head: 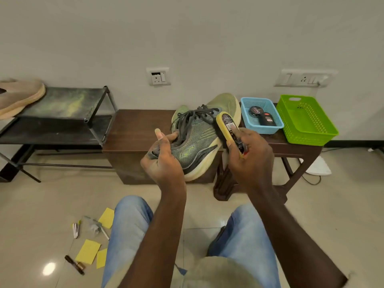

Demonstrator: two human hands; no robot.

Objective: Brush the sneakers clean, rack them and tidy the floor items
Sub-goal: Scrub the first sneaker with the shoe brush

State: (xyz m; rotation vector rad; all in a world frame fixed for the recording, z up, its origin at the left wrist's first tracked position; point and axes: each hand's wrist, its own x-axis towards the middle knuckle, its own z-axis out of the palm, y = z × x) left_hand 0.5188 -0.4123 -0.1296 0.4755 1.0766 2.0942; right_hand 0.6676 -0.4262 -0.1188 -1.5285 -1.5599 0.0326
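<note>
Left hand (164,156): gripped the heel end of the grey-green sneaker (197,146), fingers curled round its collar, thumb raised free.
Right hand (249,154): fingers wrapped round the yellow-backed shoe brush (228,129), thumb along its edge.
Brush: bristles lay against the sneaker's side near the forefoot, labelled back facing the camera.
Held sneaker: was off the tabletop (137,125) and above the knees, side on, laces hanging loose, pale sole turned down and right.
Second sneaker (226,102): sat on the tabletop just behind the held one and seemed to be tipped on its side, though most of it was hidden.
Blue basket (247,104): stood on the tabletop right of the sneakers and held a round polish tin (256,111) and a dark bottle (269,119).
Green basket (324,125): sat just right of the blue one, at the tabletop's end.
Shoe rack (68,102): stood left of the tabletop against the wall, with a tan shoe (18,96) on its top shelf.
Floor (342,204): yellow paper notes (88,251), a dark pen (74,265) and a small white tool (75,230) lay scattered beside the left knee.
</note>
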